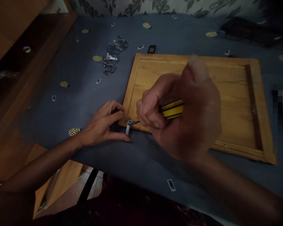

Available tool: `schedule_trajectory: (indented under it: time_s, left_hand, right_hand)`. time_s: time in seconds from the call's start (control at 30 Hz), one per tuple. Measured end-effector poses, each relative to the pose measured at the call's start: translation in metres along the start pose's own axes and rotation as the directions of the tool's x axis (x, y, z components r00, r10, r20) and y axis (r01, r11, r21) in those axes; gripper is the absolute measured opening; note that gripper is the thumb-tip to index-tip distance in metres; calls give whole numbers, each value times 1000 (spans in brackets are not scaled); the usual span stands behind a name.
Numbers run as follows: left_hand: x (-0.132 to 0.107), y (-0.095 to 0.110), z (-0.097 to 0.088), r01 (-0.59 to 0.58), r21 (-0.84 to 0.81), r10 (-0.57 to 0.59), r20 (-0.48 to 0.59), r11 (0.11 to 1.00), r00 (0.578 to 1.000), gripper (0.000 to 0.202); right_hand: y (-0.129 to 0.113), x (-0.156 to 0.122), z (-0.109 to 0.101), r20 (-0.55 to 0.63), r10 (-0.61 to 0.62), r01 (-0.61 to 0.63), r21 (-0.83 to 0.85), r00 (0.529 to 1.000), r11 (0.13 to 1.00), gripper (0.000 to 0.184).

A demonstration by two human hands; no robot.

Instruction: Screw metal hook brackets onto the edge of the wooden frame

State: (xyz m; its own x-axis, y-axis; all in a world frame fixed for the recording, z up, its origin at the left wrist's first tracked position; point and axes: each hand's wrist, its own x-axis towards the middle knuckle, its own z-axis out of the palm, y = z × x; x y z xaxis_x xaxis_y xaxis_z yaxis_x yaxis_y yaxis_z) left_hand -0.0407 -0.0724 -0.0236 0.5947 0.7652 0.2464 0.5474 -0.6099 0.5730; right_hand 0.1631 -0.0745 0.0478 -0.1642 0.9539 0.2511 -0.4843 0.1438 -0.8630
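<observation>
Your right hand (pixel 191 119), right of centre in the frame, is closed around the handle of a yellow-and-black screwdriver (pixel 175 111); your left hand (pixel 103 124), left of centre, has thumb and fingers parted around a small metal hinge (pixel 128 127), and you cannot tell from here whether they pinch it. That hinge sits at the lower-left corner of a wooden panel (pixel 191 67), with the screwdriver's tip at it. Expect the hinge to be light, stiff and perhaps slippery, best taken by its sides; the screwdriver should be rigid and is best gripped by its thick handle, as you have it. Its long axis runs across the frame, tip to the left and slightly down, while the hinge's arm points towards the bottom. Your panel, probably the heaviest piece, lies flat, its long axis left to right. Farther out, loose metal fittings (pixel 112 57) lie at upper left on the blue tablecloth (pixel 85 69), and a dark cloth item (pixel 247 31) at upper right.
</observation>
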Motion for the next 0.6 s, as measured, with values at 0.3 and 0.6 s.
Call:
schedule_trajectory:
  time_s: [0.3, 0.6]
  left_hand:
    - [-1, 0, -2, -21, 25, 20, 24, 999, 999, 65]
    - [-1, 4, -6, -25, -1, 25, 38, 1000, 999, 57]
  right_hand:
    - [2, 0, -1, 71, 13, -9, -66, 997, 998, 56]
    - [-29, 15, 2, -173, 42, -73, -178, 984, 981, 73]
